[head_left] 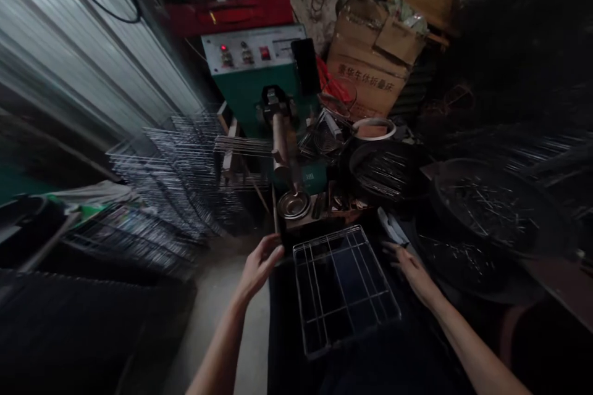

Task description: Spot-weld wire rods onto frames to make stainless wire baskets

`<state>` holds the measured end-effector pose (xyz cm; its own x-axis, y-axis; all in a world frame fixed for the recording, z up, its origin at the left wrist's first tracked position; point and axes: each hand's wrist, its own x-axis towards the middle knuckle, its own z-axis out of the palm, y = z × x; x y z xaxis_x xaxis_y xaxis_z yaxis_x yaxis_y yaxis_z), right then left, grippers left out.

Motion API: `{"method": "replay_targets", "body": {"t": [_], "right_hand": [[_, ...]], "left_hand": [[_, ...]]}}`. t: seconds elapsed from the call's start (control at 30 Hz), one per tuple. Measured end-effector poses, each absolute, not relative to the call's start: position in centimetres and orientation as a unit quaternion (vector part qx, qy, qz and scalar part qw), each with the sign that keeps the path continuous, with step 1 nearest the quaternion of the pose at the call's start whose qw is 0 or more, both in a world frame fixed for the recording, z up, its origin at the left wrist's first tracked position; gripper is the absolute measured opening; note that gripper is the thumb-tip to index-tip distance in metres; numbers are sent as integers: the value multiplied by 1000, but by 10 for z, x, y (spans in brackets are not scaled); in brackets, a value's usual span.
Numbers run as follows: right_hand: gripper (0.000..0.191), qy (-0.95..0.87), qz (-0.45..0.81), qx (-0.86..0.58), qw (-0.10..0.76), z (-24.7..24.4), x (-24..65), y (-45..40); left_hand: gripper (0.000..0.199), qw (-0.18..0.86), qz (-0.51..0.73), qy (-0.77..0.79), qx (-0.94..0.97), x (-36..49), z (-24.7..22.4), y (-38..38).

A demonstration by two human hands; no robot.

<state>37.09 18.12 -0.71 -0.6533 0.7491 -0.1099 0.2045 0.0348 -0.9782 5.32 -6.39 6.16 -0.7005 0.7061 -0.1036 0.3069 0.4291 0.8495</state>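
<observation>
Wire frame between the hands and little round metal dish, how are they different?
The wire frame is rectangular, but the metal dish is round. The frame has big gaps between its thin wires, while the dish looks solid. The frame looks bigger and sits closer to the person; the dish is smaller and farther away. Both look like metal.

The wire frame [347, 306] lies between the left hand [260, 266] and the right hand [413, 270], the machine [243, 99] beyond it, racks [178, 166] to the left, a basin [542, 241] of loose rods [491, 207] to the right, and a cardboard box [365, 55] right of the machine.
</observation>
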Motion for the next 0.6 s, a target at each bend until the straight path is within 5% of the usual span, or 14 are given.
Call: {"method": "replay_targets", "body": {"t": [0.17,0.27,0.37,0.6], "right_hand": [[65,-763,579,-148,244,41,365,132],[70,-784,557,-128,243,57,380,112],[76,-799,535,-109,250,64,394,99],[72,-874,395,-3,283,71,383,127]], "left_hand": [[107,511,289,661,468,28,107,29],[109,572,205,589,532,40,119,37],[105,504,189,583,608,61,142,16],[102,120,165,702,682,95,207,-43]]}}
